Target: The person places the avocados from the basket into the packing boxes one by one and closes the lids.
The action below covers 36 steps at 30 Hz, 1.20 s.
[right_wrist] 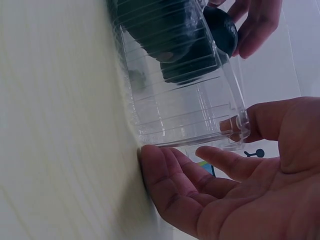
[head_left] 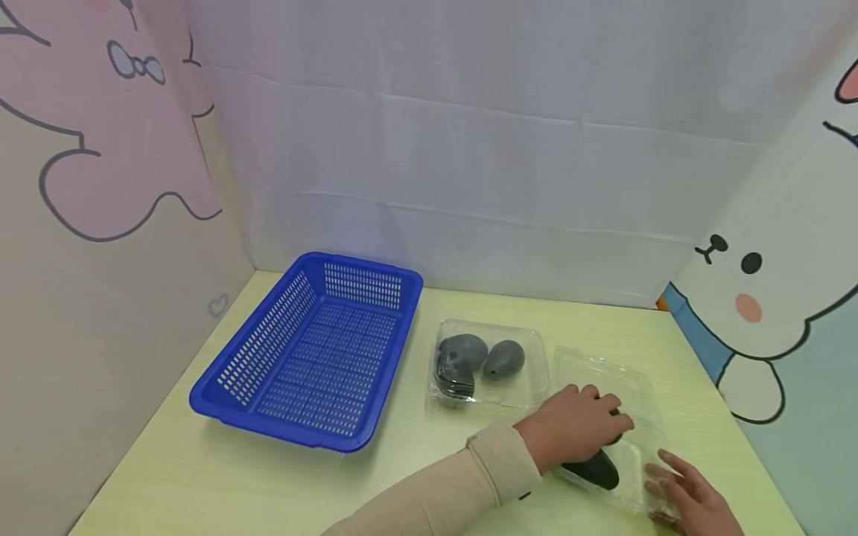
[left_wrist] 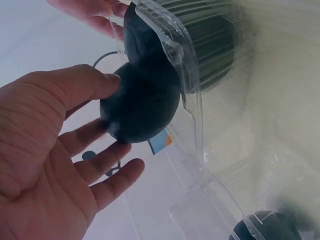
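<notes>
In the head view my left hand point(head_left: 578, 426) reaches over an open clear plastic clamshell box point(head_left: 637, 465) at the right front of the table. Its thumb and fingers grip a dark avocado point(left_wrist: 142, 102) at the box's rim, as the left wrist view shows. More dark fruit lies in that box, including an avocado point(head_left: 599, 470) below my hand. My right hand point(head_left: 697, 495) holds the box's near right end, thumb at the rim and fingers against the outer wall. Part of the gripped avocado is hidden by my left hand in the head view.
Left of the hands stands a second clear box point(head_left: 536, 372) with several dark avocados point(head_left: 504, 359) in it. Farther left is a blue plastic basket point(head_left: 382, 406) with slotted walls. A white curtain point(head_left: 469, 164) closes off the table's back edge.
</notes>
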Each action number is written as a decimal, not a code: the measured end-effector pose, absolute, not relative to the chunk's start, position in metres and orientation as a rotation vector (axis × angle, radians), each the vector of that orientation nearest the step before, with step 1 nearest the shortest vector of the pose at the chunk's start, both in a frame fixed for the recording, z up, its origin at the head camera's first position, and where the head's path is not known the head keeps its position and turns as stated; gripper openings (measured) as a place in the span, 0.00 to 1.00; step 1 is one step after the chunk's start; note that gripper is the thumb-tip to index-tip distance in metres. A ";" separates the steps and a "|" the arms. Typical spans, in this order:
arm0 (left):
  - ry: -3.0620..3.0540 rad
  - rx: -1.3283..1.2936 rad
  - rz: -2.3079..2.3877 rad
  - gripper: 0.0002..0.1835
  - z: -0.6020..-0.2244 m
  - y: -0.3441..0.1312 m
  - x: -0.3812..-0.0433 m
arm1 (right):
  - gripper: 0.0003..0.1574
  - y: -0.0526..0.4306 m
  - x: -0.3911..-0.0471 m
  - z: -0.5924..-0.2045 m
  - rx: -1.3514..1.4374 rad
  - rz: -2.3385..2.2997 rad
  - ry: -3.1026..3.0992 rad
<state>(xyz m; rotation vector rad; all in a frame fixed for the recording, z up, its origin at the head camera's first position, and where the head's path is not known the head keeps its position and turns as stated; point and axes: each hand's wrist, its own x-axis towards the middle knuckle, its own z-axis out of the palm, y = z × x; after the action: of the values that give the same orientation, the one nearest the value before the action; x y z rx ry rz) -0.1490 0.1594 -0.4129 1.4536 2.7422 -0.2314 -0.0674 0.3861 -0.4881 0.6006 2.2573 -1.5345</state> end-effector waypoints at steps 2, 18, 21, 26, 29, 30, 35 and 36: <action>2.699 1.484 -0.217 0.23 -0.413 0.161 -0.148 | 0.38 0.386 -0.067 -0.487 0.595 -1.532 2.252; 2.650 1.503 -0.193 0.24 -0.413 0.167 -0.147 | 0.39 0.389 -0.067 -0.488 0.614 -1.587 2.222; 2.642 1.504 -0.205 0.25 -0.413 0.168 -0.147 | 0.38 0.389 -0.067 -0.487 0.601 -1.578 2.226; 2.646 1.493 -0.192 0.25 -0.415 0.166 -0.148 | 0.39 0.389 -0.067 -0.488 0.605 -1.564 2.232; 2.661 1.477 -0.177 0.25 -0.417 0.165 -0.149 | 0.39 0.388 -0.066 -0.488 0.603 -1.553 2.236; 2.668 1.470 -0.180 0.25 -0.417 0.164 -0.149 | 0.39 0.388 -0.066 -0.489 0.604 -1.545 2.241; 2.716 1.420 -0.230 0.26 -0.418 0.161 -0.149 | 0.41 0.388 -0.067 -0.490 0.609 -1.507 2.275; 2.728 1.407 -0.237 0.25 -0.419 0.161 -0.149 | 0.42 0.388 -0.067 -0.490 0.611 -1.499 2.281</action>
<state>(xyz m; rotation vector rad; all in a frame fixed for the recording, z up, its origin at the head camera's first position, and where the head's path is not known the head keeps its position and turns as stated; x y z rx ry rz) -0.1489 0.1605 -0.4190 1.4068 2.7281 -0.2375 -0.0671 0.3878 -0.4903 0.6114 2.2809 -1.4987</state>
